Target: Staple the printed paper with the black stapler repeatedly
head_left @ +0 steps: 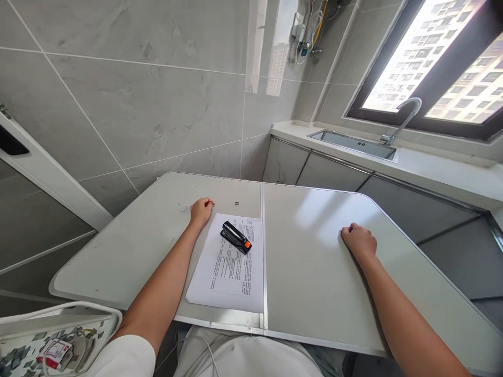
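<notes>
My left hand (201,211) rests on the folding table (306,283) with its fingers curled in, just beyond the top left corner of the printed papers (220,283). A black stapler (236,238) with an orange-red end lies slantwise on the papers, apart from both hands. To the right of my left hand, a short strip of what look like staples (237,203) lies on the table. Thin loose bits (183,208), perhaps used staples, are scattered to its left. My right hand (359,241) is closed in a loose fist on the right half of the table. Nothing shows in either hand.
A metal seam (264,262) divides the table beside the papers. Behind it are a tiled wall (157,104) and a counter with a sink (353,144) and tap (404,118). At lower left stands a white-rimmed cart or tray (113,314) holding a red-and-white packet (55,353).
</notes>
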